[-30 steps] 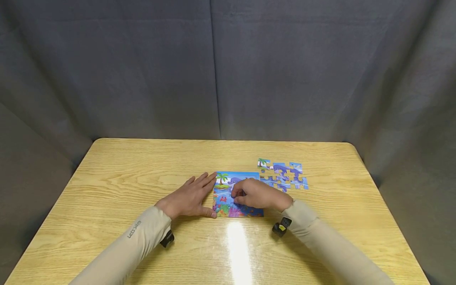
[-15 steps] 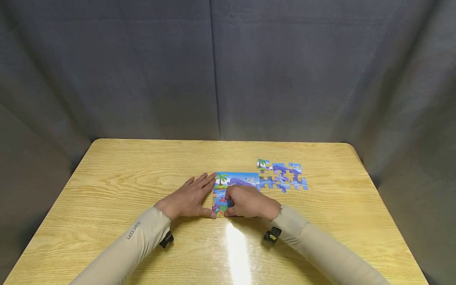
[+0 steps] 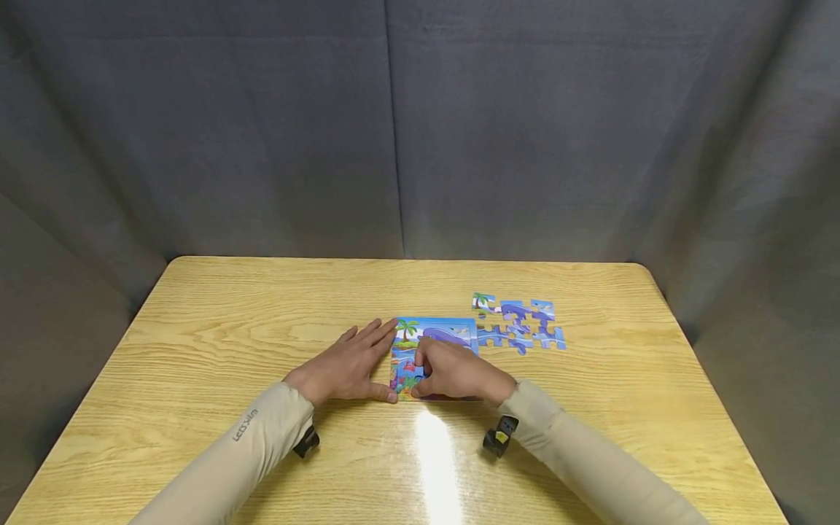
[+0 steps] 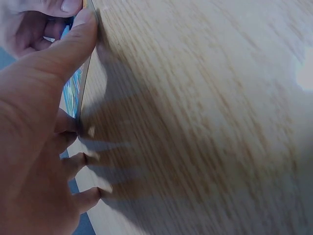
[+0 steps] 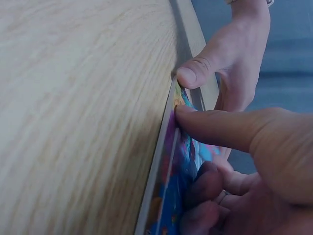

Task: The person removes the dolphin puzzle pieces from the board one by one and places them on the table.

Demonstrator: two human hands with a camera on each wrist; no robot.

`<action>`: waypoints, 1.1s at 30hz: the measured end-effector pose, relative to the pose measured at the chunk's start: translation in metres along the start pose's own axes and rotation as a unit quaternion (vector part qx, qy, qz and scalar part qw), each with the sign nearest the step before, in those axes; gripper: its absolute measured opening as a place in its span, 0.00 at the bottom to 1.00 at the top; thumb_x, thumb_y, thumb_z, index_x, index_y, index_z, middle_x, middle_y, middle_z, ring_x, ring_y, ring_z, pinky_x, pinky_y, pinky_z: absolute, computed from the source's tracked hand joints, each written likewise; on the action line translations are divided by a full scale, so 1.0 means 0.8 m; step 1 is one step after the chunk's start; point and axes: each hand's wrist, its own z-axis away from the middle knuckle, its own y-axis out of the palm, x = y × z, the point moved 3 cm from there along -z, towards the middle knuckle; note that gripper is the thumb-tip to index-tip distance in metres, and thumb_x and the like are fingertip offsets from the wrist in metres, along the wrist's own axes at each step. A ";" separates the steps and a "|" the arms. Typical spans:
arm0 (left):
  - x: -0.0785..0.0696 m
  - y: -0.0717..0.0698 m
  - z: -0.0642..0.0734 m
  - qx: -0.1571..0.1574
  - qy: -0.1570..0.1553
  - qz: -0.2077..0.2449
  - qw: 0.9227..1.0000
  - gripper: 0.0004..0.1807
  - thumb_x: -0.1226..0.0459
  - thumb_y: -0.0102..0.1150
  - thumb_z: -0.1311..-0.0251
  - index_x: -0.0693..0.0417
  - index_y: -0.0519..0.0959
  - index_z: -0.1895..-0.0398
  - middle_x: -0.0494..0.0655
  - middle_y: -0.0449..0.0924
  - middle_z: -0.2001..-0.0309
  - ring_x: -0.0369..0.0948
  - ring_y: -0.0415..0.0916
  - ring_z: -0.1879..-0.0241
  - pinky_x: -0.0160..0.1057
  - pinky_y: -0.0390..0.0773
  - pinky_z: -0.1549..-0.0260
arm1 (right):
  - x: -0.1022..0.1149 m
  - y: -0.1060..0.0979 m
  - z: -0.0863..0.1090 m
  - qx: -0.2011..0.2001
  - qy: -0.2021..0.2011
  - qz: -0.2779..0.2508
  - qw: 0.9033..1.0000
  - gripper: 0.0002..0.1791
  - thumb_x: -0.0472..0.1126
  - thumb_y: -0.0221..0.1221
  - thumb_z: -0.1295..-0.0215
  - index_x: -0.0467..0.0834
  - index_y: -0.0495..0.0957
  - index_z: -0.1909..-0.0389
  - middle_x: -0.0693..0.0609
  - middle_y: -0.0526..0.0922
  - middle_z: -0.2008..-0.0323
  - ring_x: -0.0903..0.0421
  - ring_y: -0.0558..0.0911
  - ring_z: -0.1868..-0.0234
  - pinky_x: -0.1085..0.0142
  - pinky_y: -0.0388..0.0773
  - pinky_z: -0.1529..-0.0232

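Observation:
A puzzle board (image 3: 408, 334) with a palm tree, dolphin and crab picture lies near the table's middle. My left hand (image 3: 348, 364) rests along its left side, fingers spread, with the thumb at the lower left corner. Over the lower part of the board is my right hand (image 3: 456, 370), its fingers curled. In the right wrist view, the right thumb (image 5: 215, 125) is down by the board's near edge and the fingertips touch the picture. Between them they pinch a puzzle piece (image 5: 182, 147) at the board's surface, largely hidden by the hand.
Several loose puzzle pieces (image 3: 515, 310), with palm and dolphin parts, lie right of the board and behind it. The wooden table (image 3: 275, 306) reaches back to a grey curtain (image 3: 295, 146). Light glares off its front part (image 3: 436, 459).
My right hand has moved left and nearer to me, from the board's middle to its lower left part, then stayed almost still. The left hand keeps its place.

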 end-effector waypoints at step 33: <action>0.001 0.001 -0.002 0.006 -0.003 -0.002 1.000 0.61 0.34 0.65 0.35 0.61 0.50 0.13 0.53 0.39 0.11 0.59 0.40 0.12 0.70 0.51 0.18 | -0.022 -0.013 0.023 -0.016 -0.072 -0.158 0.985 0.07 0.42 0.63 0.21 0.48 0.75 0.61 0.52 0.75 0.68 0.60 0.69 0.77 0.68 0.68 0.74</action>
